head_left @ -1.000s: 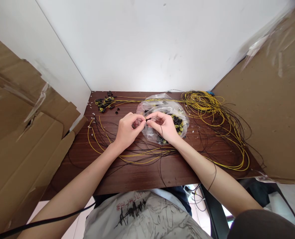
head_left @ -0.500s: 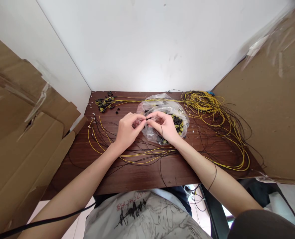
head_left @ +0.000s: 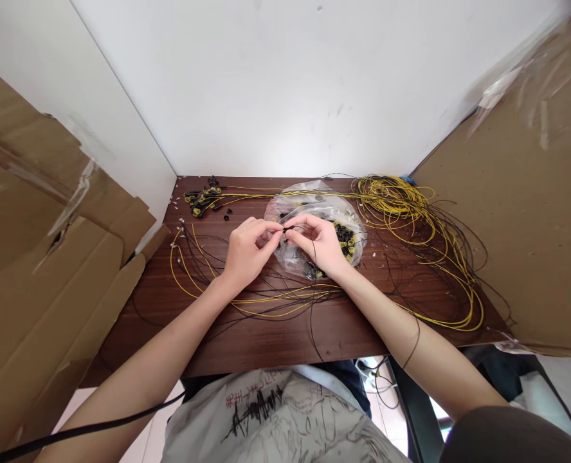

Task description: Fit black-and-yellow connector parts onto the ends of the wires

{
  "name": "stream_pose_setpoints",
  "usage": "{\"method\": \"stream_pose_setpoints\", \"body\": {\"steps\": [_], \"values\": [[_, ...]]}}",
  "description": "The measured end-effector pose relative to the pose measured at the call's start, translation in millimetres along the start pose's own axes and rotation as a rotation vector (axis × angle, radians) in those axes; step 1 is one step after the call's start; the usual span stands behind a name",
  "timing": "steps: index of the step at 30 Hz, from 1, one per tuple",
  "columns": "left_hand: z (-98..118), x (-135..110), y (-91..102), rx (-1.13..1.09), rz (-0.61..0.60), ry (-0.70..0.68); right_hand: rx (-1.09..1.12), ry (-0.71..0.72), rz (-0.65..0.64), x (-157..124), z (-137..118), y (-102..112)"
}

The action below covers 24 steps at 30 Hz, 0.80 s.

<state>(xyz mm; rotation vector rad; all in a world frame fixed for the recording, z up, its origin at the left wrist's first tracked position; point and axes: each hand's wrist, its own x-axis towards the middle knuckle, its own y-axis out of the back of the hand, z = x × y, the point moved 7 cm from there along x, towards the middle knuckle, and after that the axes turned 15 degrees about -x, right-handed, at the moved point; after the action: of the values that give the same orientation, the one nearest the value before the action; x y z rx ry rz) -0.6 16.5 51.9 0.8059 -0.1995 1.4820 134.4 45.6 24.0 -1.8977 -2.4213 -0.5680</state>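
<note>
Between my two hands is a small black connector piece (head_left: 288, 229) on a thin black wire (head_left: 312, 302). My left hand (head_left: 253, 245) pinches its left end between thumb and forefinger. The thumb and forefinger of my right hand (head_left: 317, 243) pinch its right end, and the wire drapes down over that hand toward the table's front edge. Under and behind the hands lies a clear plastic bag (head_left: 298, 260) with several black and yellow connector parts (head_left: 344, 236) in it. The fingertips partly hide the piece, so its exact shape cannot be made out.
Yellow and black wires (head_left: 386, 199) lie coiled at the back right and run along the right side. Wires with black and yellow ends (head_left: 201, 200) are bunched at the back left. Cardboard panels (head_left: 521, 193) flank the brown table (head_left: 261, 350), with a white wall (head_left: 285, 83) behind.
Almost nothing differs. Both hands keep their pinch on the black piece, with only a very slight shift of the fingertips.
</note>
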Motion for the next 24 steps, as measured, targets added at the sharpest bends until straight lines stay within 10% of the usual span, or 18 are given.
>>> {"method": "stream_pose_setpoints", "body": {"steps": [24], "values": [[6.1, -3.1, -1.5, 0.053, -0.008, -0.023, -0.102, 0.059, -0.009, -4.4, -1.5, -3.1]]}}
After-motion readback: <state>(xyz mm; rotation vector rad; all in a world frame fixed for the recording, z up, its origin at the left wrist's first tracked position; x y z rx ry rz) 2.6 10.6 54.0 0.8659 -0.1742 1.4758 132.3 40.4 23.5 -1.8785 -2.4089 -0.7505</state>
